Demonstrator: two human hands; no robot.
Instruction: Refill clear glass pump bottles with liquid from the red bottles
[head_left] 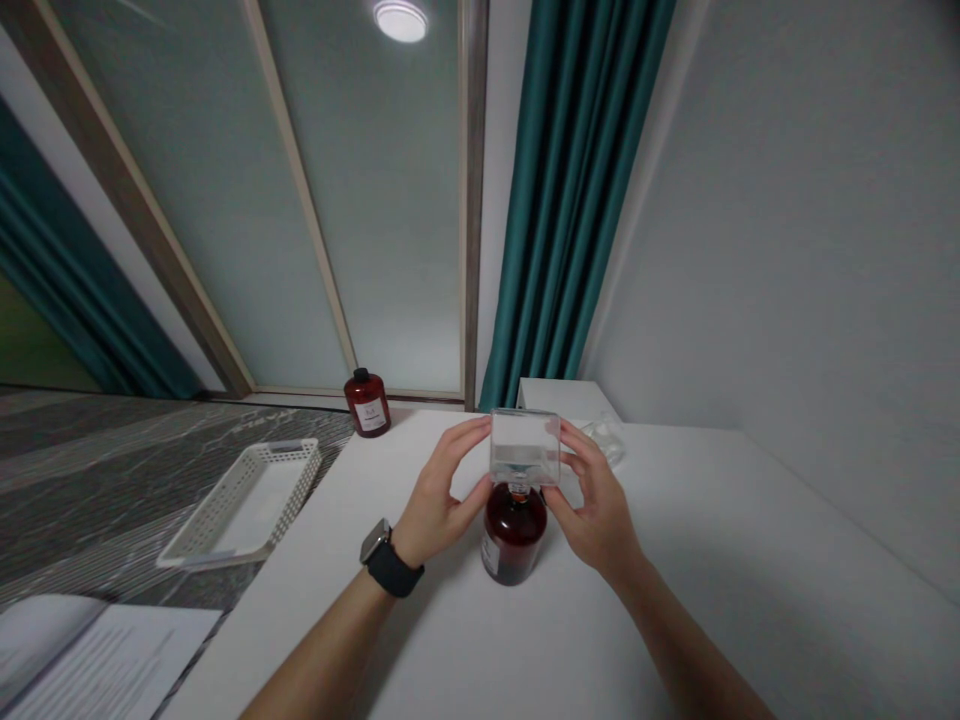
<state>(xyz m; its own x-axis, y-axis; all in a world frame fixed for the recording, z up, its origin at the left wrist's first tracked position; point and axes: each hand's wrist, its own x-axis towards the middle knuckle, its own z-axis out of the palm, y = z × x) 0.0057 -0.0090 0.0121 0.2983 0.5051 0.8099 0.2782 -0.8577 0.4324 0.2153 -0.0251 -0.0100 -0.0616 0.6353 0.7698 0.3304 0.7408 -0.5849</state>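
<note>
Between both hands is a clear plastic box [525,440], held by its sides above the neck of a dark red-brown bottle [514,530]. My left hand [446,495] grips the box's left side with fingers and thumb; a black watch [389,562] is on that wrist. On the opposite side, my right hand [594,500] has its fingers along the box's right edge and its thumb near the lower corner. The bottle stands upright on the white table [450,650], and the box hides its top. Whether the box touches the bottle's neck I cannot tell.
A second red-brown bottle [367,404] with a black cap and white label stands at the table's far left corner. Behind my right hand lie crumpled clear plastic [606,440] and a white box [566,397]. Left of the table are a white basket [217,500] and an open book [112,660].
</note>
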